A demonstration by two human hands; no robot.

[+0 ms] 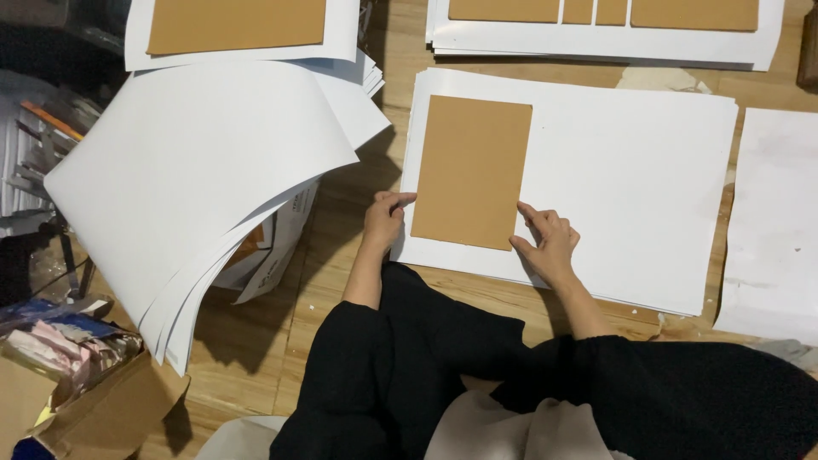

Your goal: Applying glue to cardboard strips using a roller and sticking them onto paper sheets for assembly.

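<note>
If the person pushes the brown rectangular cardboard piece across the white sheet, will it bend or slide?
The brown rectangular cardboard piece lies perfectly flat with straight edges, so it probably stays stiff. It rests on a smooth large white paper sheet, so it likely slides easily. The left hand and right hand steady it with fingertips only, suggesting it is light.

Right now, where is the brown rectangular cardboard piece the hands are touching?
The brown rectangular cardboard piece lies on the left end of the large white paper sheet, between the left hand and right hand.
</note>
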